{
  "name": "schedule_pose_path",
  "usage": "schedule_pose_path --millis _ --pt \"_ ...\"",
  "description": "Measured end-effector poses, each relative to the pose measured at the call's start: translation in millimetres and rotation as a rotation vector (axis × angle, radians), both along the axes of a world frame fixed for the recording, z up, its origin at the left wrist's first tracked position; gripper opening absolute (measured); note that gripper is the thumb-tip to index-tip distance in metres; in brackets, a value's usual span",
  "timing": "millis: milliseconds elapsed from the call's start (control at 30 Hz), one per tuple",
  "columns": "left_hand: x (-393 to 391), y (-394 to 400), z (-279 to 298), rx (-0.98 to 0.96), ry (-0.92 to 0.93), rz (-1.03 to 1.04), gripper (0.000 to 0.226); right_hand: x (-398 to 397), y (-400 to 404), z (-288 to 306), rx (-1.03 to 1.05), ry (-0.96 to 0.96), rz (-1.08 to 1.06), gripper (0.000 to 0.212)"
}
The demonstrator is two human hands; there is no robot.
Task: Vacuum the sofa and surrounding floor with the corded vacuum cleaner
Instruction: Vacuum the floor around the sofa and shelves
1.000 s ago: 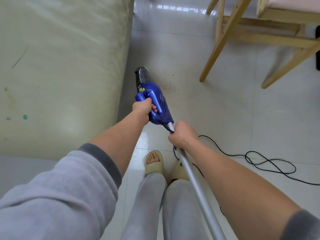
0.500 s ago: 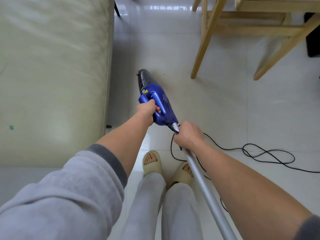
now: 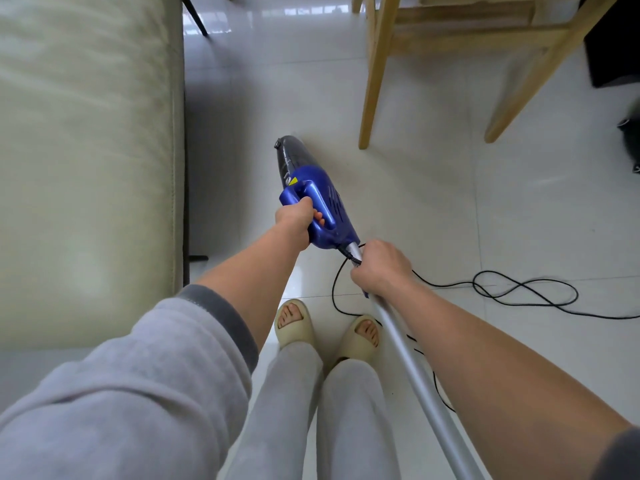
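A blue corded vacuum cleaner (image 3: pixel 320 199) with a dark front chamber points away from me, its nose down on the white tiled floor (image 3: pixel 433 209). My left hand (image 3: pixel 298 216) grips its blue loop handle. My right hand (image 3: pixel 377 268) grips the silver tube (image 3: pixel 415 386) just behind the body, where the black cord (image 3: pixel 519 289) plugs in. The cord trails in loops across the tiles to the right. The pale green sofa (image 3: pixel 86 168) fills the left side; the vacuum's nose is on the floor to its right, apart from it.
A wooden chair (image 3: pixel 374 71) stands at the upper right, its near leg a short way right of the vacuum's nose. A dark object (image 3: pixel 613 39) sits at the far right edge. My feet in beige slippers (image 3: pixel 294 323) stand below the vacuum, with cord beside them.
The view has swung, so the sofa edge now sits further left. The dark specks seen on the tiles right of the vacuum's nose no longer show. Both grips are unchanged.
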State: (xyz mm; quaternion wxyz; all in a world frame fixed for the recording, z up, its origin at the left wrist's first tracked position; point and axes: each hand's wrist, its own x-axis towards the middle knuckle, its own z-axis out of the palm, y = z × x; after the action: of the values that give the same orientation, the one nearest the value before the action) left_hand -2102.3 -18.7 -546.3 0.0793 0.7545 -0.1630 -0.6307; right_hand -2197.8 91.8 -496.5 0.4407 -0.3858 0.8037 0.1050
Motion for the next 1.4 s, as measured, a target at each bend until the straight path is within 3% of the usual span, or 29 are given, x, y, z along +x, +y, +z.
schedule_pose_path --millis 700,1400 --pt "-68.2 29.2 4.8 0.013 -0.015 -0.14 0.006 -52.7 40.1 -2.1 -0.007 0.03 -0.114 0.015" --pt "-79.4 48.3 10.0 0.017 -0.035 -0.314 0.012 -41.4 70.1 13.5 0.049 -0.049 -0.255 0.013"
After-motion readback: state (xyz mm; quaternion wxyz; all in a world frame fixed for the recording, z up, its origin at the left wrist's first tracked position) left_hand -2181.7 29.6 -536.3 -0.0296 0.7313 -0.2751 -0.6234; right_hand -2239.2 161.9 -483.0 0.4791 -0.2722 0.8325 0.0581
